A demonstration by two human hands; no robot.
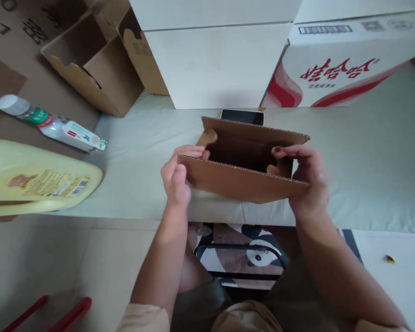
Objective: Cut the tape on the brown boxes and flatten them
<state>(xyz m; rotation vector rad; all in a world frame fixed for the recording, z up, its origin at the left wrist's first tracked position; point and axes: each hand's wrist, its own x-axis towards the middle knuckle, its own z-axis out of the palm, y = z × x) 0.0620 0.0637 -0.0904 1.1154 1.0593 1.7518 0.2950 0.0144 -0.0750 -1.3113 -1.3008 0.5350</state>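
Between my two hands is a brown cardboard box (244, 180), its open top facing up toward me and its inside dark. My left hand (178, 175) grips the left side, with the thumb outside and fingertips reaching the side flap. On the right, my right hand (309, 180) clasps the other end, its fingers curled over the edge and around a side flap. The box is held over the pale green cloth surface (134, 184), near its front edge. Its bottom is hidden from view.
Beyond the box lies a dark-screened phone-like device (242, 117), before a white box (217, 69) and a printed carton (332, 69). Open cardboard boxes (114, 69) stand back left. A clear bottle (51, 124) and yellow jug (44, 177) are at left. Red handles (69, 316) show lower left.
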